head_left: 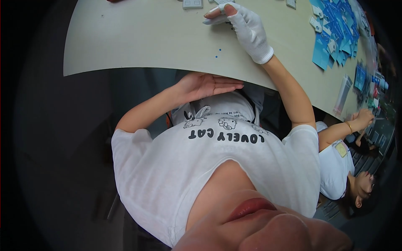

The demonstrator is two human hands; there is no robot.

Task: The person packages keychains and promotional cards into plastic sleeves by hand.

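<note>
My left hand (209, 85) is bare and open, palm up, its fingers stretched out to the right just under the table's near edge. Nothing shows on its palm. My right hand (245, 27), in a white glove with some bare fingertips, is over the far part of the pale table (138, 42). Its fingers bend to the left, with the thumb brought against them. Whatever may be between them is too small or hidden to name. A few tiny dark bits (231, 28) lie beside this hand.
Small white-grey parts (192, 3) lie at the far edge of view. Two blue dots (218, 53) mark the tabletop. On the right, a pile of blue cards with white tags (335, 33) lies by a clear plastic bag (343, 94). A co-worker (337, 167) sits at the right.
</note>
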